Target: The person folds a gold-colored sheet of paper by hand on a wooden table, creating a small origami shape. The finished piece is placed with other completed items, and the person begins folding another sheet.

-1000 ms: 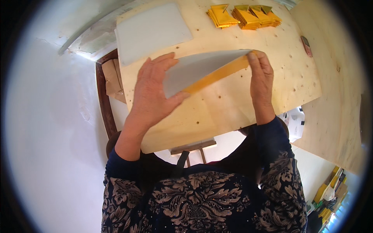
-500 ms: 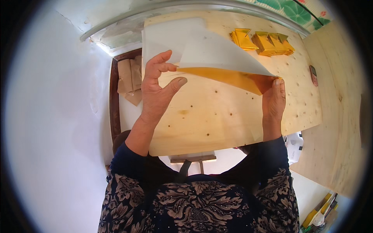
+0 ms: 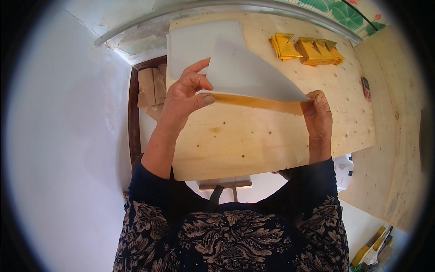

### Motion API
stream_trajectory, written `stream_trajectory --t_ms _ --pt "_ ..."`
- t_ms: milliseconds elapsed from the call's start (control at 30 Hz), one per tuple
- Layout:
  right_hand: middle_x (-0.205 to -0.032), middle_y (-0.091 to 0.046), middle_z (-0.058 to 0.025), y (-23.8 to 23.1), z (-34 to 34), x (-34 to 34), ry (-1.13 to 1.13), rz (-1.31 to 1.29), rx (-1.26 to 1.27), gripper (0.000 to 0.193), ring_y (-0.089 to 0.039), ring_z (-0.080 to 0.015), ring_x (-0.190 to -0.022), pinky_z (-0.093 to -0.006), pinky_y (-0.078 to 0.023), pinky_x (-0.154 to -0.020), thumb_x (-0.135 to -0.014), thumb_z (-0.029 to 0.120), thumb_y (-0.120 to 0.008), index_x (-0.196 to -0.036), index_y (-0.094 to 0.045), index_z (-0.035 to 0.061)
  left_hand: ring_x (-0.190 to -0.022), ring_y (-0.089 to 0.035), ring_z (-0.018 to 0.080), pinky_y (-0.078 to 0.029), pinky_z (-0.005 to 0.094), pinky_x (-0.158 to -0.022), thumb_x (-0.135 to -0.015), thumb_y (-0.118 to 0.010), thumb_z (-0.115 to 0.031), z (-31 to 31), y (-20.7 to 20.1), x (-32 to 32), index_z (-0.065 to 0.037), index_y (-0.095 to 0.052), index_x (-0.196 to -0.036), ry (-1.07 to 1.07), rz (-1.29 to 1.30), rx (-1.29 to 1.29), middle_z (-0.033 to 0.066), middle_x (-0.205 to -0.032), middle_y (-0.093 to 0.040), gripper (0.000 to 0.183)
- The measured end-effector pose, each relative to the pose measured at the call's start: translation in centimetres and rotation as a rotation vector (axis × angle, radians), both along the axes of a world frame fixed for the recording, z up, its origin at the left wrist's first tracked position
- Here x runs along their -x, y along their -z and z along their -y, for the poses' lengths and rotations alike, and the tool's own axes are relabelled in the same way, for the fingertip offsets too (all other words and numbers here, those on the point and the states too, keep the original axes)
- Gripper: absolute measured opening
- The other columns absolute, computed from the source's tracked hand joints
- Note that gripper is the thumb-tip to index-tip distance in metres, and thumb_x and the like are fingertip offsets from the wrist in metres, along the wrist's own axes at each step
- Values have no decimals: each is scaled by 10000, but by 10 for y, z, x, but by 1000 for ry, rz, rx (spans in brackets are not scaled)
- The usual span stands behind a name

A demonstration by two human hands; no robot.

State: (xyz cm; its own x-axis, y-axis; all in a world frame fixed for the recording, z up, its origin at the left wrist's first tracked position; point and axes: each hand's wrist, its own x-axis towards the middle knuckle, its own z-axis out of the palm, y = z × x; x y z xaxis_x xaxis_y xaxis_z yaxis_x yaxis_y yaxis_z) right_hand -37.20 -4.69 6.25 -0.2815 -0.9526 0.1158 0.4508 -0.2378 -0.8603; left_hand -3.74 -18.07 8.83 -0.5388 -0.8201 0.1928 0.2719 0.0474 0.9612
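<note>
A sheet of gold paper with a whitish-grey back [image 3: 253, 75] is stretched between my hands over the table, its near edge lifted and turned up so the gold side shows beneath. My left hand [image 3: 186, 93] has its thumb and a finger closed on the sheet's left corner, the other fingers raised. At the right corner, my right hand [image 3: 318, 115] pinches the sheet between thumb and fingers. Under the sheet's far left part lies a pile of the same pale sheets [image 3: 190, 38].
Folded gold packets [image 3: 310, 50] stand in bunches at the back right of the plywood table [image 3: 240, 145]. A small red and black device [image 3: 365, 88] lies near the right edge. Brown paper pieces [image 3: 147, 88] sit left of the table, by the white wall [image 3: 68, 136].
The sheet's near edge has come closer to me and lower. My left thumb and finger, apart before, have closed at its left corner. The right hand has shifted slightly.
</note>
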Motion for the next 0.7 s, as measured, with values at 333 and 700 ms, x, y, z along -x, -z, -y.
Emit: stream_trajectory --t_ms 333,700 --pt "-901 -634 -11 11 5 3 53 -49 -14 162 -613 -160 -931 -325 -472 -930 -1004 238 -592 -964 -602 81 -992 -545 136 -413 301 -961 -793 -785 -58 -11 -8 11 -52 -633 -869 -202 125 345 8 -1000 -617 170" --pt "-1016 -656 17 14 6 -5 253 53 -103 103 -604 -105 -961 -273 -487 -906 -997 199 -613 -992 -615 96 -892 -542 76 -437 227 -845 -866 -727 -36 -24 -13 8 -27 -667 -951 -233 52 51 -19 -925 -624 105"
